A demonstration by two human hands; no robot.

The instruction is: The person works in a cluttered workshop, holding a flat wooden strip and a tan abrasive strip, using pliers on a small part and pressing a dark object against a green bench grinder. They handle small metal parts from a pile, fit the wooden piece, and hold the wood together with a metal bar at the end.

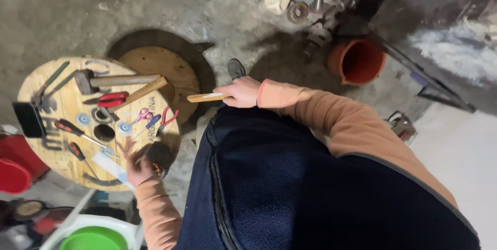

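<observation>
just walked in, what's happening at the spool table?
A person stands over a round wooden cable-spool table strewn with hand tools. The right hand grips a flat pale wooden stick, held level beside the table. The left hand rests on a dark round copper-wound part at the table's near edge. Hammers, screwdrivers and red-handled pliers lie untouched.

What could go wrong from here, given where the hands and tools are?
1. The left hand grips a dark round part with copper windings right at the spool table's edge; it may slip off onto the concrete.
2. The hammers, pliers and screwdrivers crowd the top, so a sweep of that hand could knock one down.
3. The right hand holds a flat wooden stick over the shoe; dropping it seems minor.
</observation>
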